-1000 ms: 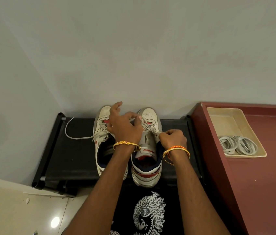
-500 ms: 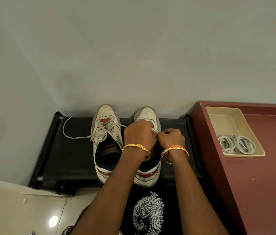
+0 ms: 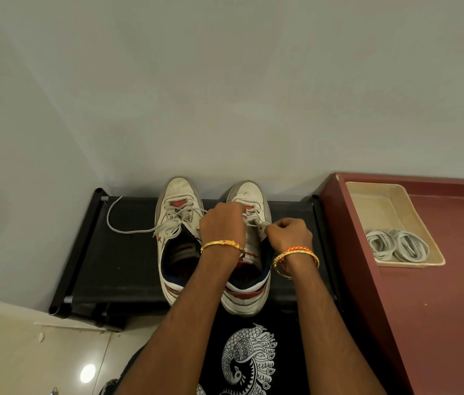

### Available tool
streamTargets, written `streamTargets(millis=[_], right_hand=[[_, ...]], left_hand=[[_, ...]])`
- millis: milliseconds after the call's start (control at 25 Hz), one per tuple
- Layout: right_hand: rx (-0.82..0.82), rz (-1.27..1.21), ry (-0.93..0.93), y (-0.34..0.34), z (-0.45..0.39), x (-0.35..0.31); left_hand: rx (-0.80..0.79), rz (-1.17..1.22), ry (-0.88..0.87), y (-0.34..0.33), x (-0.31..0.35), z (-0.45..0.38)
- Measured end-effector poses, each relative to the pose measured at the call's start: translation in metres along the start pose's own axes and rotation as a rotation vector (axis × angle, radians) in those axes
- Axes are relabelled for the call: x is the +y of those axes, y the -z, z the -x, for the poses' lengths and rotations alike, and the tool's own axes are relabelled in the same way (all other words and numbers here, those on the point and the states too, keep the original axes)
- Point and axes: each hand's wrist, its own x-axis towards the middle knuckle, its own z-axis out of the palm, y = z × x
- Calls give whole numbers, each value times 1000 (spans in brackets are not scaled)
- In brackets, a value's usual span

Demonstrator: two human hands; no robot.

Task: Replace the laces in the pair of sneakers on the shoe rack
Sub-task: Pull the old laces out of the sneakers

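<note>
Two white sneakers sit side by side on the black shoe rack, toes twd the wall, heels twd the person. Only one view, the head cam.

Left sneaker: scuffed white upper w/ red patch at the tongue, dark lining, red/navy stripes at heel. Its old lace is loosened, a long end looping out over the rack surface to the left. Nobody touching this one.

Right sneaker: same look, tongue pulled up, lace part-undone near the top eyelets. Left hand sits over the mid/upper lacing w/ fingers curled down; it hides what they hold, so can't tell the grip there. Right hand has its grip pinched on a bit of the right sneaker's lace at the shoe's right edge. Both wrists carry gold bangles, the right one also an orange band.

Around: dark red table just right of the rack, touching or nearly so. On it a cream tray w/ two coiled white laces at its near end. Pale tiled floor lower left, grey wall behind. Person's black top w/ white peacock print fills bottom centre. Forearms cross over both sneakers' heels & block part of the collars.
</note>
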Motion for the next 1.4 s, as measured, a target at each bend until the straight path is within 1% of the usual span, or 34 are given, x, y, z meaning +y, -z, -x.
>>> streamTargets(millis=[120, 200, 280, 400, 440, 480, 520, 560, 600, 680, 720, 800, 840, 880, 960, 1080, 1200, 1280, 1320, 1400], right_hand=[[2, -5, -4, 0, 0, 1], [5, -12, -3, -1, -1, 1], [12, -6, 0, -1, -2, 1], [15, -2, 2, 0, -2, 1], [19, 12, 13, 0, -1, 0], [31, 35, 37, -1, -1, 0], [49, 66, 79, -3, 0, -2], [72, 101, 144, -6, 0, -4], [88, 148, 234, -10, 0, -6], [71, 309, 439, -18, -4, -11], [44, 446, 519, -22, -7, -14], [-10, 738, 579, -28, -11, -18], [-23, 822, 572, -30, -13, -19], [-22, 853, 557, -32, -14, -19], [-4, 817, 524, -35, -16, -17], [21, 747, 508, -38, -17, -15], [122, 671, 505, -35, -14, -13], [244, 520, 475, -30, -14, -13], [305, 416, 429, -25, -16, -13], [358, 172, 231, -16, -25, -9]], left_hand=[[25, 13, -4, 0, -6, 0], [70, 18, -22, 3, -8, 1], [183, 94, 22, 14, -13, 4], [540, 417, 270, 40, -26, 3], [644, 493, 359, 46, -32, 4], [707, 531, 438, 49, -37, 5], [726, 553, 502, 49, -40, 7], [696, 560, 534, 49, -41, 10], [621, 549, 513, 46, -40, 13], [376, 425, 342, 36, -33, 20], [231, 377, 237, 30, -28, 24], [-1, 372, 120, 16, -22, 27], [-67, 342, 90, 9, -19, 28], [-99, 282, 68, 4, -17, 28], [-97, 216, 83, -3, -12, 26], [-78, 233, 163, -7, -10, 17], [-129, 240, 150, -10, -9, 14], [-150, 266, 153, -10, -10, 14], [-156, 279, 158, -11, -10, 13], [-161, 330, 171, -14, -10, 13]])
